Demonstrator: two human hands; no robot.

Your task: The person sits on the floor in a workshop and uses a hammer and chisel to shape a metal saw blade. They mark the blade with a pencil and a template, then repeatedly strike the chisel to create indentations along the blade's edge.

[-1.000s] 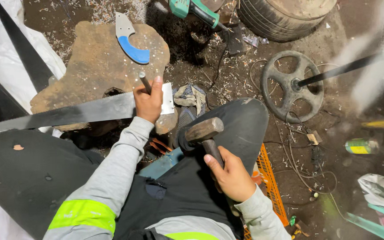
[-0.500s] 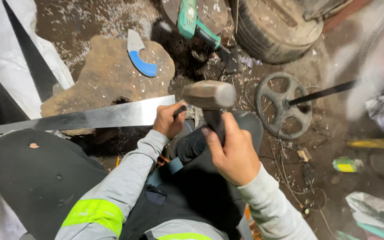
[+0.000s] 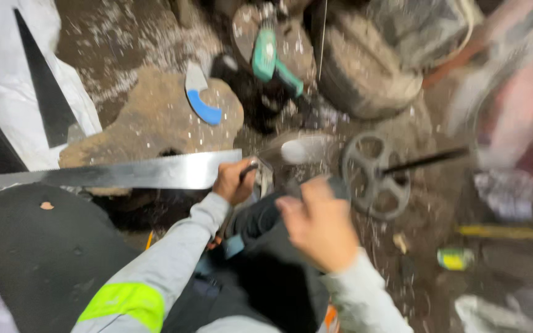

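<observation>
Head cam: saw blade [image 3: 124, 174] lies flat on a stone block [image 3: 155, 126], long axis L-R, narrow end pointing left. Left hand [image 3: 234, 182], fingers curled, pins its wide end. Right hand [image 3: 319, 225] grips a hammer [image 3: 306, 150], head blurred. Blade's bright steel, toothed top edge.

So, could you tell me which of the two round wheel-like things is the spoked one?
The spoked metal wheel, just right of the right hand, has open spokes and a dark rod; the tyre farther up is solid.

Dirt floor [image 3: 124, 37] — a flat stone [image 3: 149, 126] at centre-left, spoked wheel [image 3: 374, 176] right of centre, small can [image 3: 454, 259] lower right.
</observation>
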